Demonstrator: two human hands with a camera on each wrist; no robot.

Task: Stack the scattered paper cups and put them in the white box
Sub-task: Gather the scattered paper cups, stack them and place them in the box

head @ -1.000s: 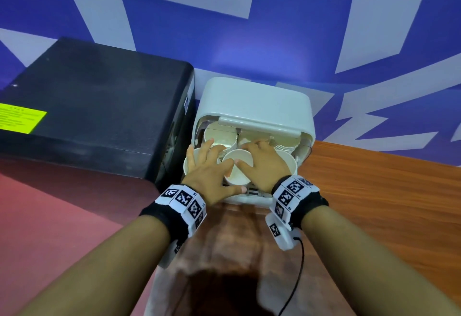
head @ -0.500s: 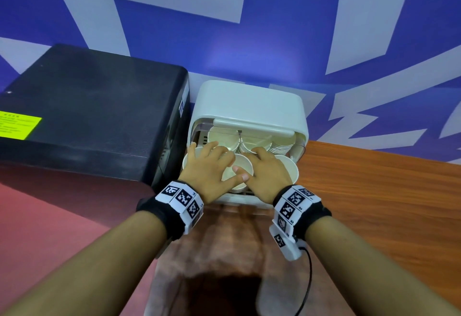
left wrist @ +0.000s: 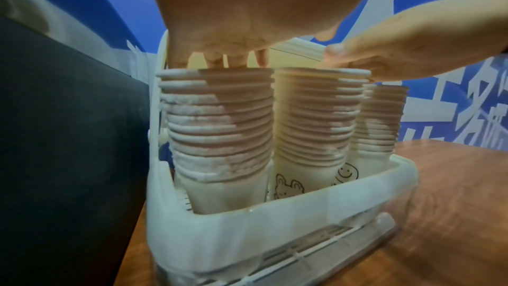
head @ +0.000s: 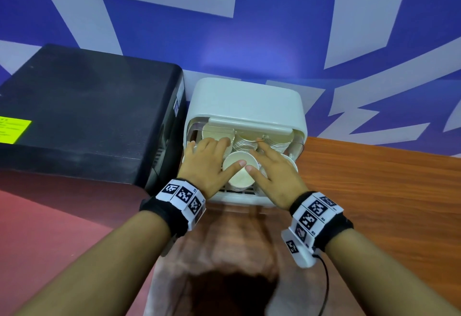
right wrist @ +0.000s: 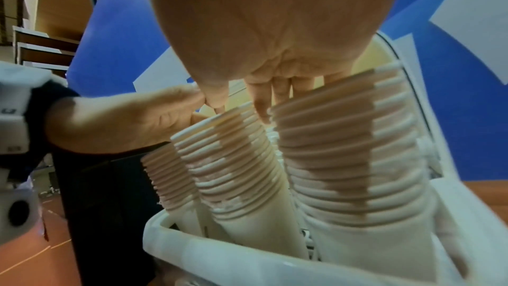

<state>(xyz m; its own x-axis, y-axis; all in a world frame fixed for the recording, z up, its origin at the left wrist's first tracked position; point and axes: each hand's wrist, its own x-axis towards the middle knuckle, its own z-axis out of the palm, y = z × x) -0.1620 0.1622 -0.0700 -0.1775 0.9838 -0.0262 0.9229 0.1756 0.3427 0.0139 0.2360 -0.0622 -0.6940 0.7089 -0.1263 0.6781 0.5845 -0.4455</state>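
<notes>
A person's left hand (head: 207,163) and right hand (head: 277,176), fingers (head: 259,154) flat and spread, press stacked paper cups (left wrist: 219,121) into the white box (head: 247,98) on the bench (head: 374,191); closing it likely follows

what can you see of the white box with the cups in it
The white box looks like smooth plastic with rounded corners, a lid raised at the back and a slotted base visible near the front. It stands on the wooden table, close beside a black case and against the blue and white wall. Several tall stacks of paper cups stand inside, rising above its front wall. The left hand and right hand rest on the cup tops.
</notes>
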